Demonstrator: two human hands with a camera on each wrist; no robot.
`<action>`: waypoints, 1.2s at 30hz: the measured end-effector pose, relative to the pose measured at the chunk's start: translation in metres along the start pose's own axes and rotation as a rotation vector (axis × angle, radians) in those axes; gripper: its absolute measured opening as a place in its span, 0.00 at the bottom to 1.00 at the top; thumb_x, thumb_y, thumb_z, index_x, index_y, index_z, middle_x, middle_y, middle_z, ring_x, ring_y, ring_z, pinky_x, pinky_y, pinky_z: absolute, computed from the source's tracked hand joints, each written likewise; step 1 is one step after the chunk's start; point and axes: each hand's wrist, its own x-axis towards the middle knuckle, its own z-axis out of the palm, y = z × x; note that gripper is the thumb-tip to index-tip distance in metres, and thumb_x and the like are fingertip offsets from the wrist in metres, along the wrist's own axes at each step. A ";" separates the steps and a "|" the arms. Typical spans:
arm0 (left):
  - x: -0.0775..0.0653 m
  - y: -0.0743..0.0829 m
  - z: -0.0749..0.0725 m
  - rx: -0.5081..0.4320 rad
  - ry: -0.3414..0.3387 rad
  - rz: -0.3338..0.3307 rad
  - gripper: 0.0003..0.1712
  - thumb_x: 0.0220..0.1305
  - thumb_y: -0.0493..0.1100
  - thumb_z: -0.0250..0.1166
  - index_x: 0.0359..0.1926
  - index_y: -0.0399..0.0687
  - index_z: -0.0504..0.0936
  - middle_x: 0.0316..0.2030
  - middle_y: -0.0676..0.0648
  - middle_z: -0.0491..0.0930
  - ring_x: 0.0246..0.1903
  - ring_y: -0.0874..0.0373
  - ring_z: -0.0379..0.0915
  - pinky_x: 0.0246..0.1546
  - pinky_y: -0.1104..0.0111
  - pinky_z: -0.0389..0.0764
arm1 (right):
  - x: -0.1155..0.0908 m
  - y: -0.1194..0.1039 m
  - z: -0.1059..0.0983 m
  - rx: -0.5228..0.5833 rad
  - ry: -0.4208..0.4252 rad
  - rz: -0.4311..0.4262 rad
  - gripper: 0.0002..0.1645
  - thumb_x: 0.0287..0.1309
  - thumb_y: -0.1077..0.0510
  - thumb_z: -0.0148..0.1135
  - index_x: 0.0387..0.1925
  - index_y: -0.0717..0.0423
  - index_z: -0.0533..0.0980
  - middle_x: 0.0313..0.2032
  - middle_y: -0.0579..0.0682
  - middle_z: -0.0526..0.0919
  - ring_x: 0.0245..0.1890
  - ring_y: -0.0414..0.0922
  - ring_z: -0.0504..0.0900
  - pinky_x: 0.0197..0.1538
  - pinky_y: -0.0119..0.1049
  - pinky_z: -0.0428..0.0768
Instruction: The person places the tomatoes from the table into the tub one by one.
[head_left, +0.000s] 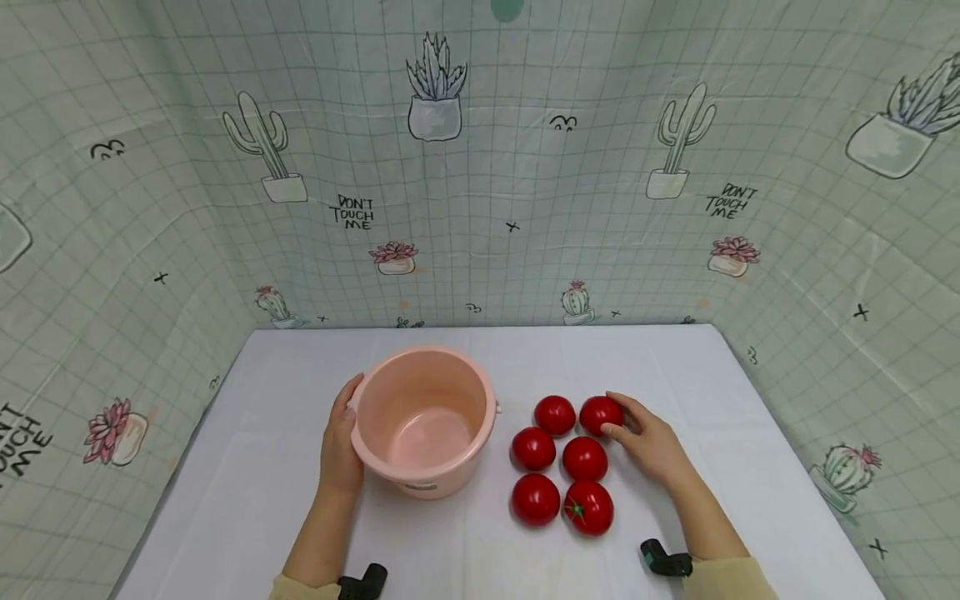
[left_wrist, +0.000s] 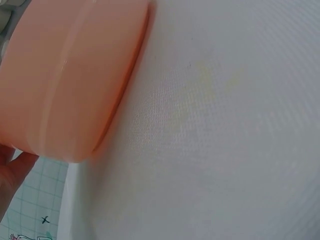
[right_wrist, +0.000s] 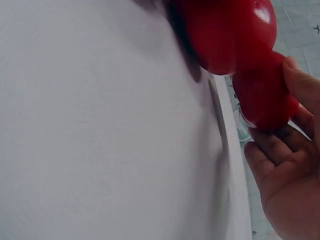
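Note:
A pink plastic bucket (head_left: 457, 479) stands upright left of the table's middle, its visible inside bare. My left hand (head_left: 341, 454) holds it at the left side, by the rim. In the left wrist view, thumb and fingers (left_wrist: 22, 167) meet the bucket's wall (left_wrist: 65, 90). To the right, my right hand (head_left: 652, 442) grips a red tomato (head_left: 597, 414) at the back of a group, thumb on the near side and fingers behind. The right wrist view has that tomato (right_wrist: 260, 95) between thumb and fingers, partly behind another tomato (right_wrist: 232, 37).
Several more tomatoes lie close together between bucket and right hand: back (head_left: 554, 415), left (head_left: 532, 449), middle (head_left: 585, 459), front left (head_left: 535, 500), and front right (head_left: 588, 508) with a green calyx. A white cloth covers the table (head_left: 255, 467). Cactus-print curtains (head_left: 480, 183) surround its back and sides.

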 end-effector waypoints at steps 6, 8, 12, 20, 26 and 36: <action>0.000 -0.001 -0.001 0.006 -0.004 -0.018 0.28 0.75 0.54 0.36 0.71 0.66 0.65 0.70 0.61 0.66 0.69 0.69 0.58 0.66 0.78 0.57 | 0.004 -0.015 -0.010 0.043 -0.010 -0.017 0.44 0.60 0.36 0.61 0.73 0.45 0.61 0.72 0.62 0.63 0.70 0.63 0.66 0.61 0.51 0.74; 0.000 -0.001 -0.002 0.015 -0.004 -0.018 0.28 0.75 0.54 0.36 0.71 0.68 0.65 0.70 0.62 0.65 0.69 0.69 0.58 0.67 0.78 0.57 | 0.006 -0.021 -0.013 0.059 -0.016 -0.031 0.44 0.61 0.36 0.61 0.73 0.45 0.61 0.72 0.62 0.63 0.70 0.62 0.65 0.61 0.51 0.75; 0.001 -0.001 -0.003 0.009 -0.014 -0.017 0.28 0.75 0.55 0.36 0.71 0.69 0.65 0.70 0.62 0.65 0.69 0.69 0.58 0.67 0.77 0.57 | 0.011 -0.036 -0.020 0.073 -0.023 -0.058 0.42 0.62 0.36 0.60 0.73 0.43 0.61 0.72 0.60 0.64 0.71 0.61 0.64 0.61 0.51 0.75; 0.000 0.000 -0.003 0.015 -0.025 -0.030 0.28 0.75 0.55 0.35 0.72 0.68 0.64 0.70 0.63 0.65 0.71 0.65 0.57 0.70 0.69 0.57 | 0.024 -0.069 -0.029 0.096 -0.052 -0.146 0.40 0.63 0.39 0.61 0.73 0.41 0.62 0.71 0.58 0.66 0.72 0.59 0.64 0.62 0.52 0.74; 0.001 -0.001 -0.003 -0.003 -0.032 -0.045 0.28 0.75 0.55 0.35 0.71 0.69 0.64 0.70 0.63 0.65 0.71 0.64 0.56 0.70 0.67 0.57 | 0.036 -0.092 -0.032 0.094 -0.084 -0.214 0.39 0.62 0.40 0.62 0.72 0.38 0.63 0.71 0.54 0.68 0.72 0.57 0.64 0.63 0.52 0.74; 0.002 -0.001 -0.001 0.017 -0.013 -0.015 0.30 0.74 0.54 0.35 0.73 0.61 0.64 0.71 0.59 0.65 0.72 0.61 0.56 0.72 0.61 0.56 | 0.057 -0.134 -0.028 0.150 -0.206 -0.304 0.37 0.61 0.41 0.64 0.70 0.33 0.65 0.69 0.49 0.70 0.70 0.52 0.69 0.63 0.53 0.75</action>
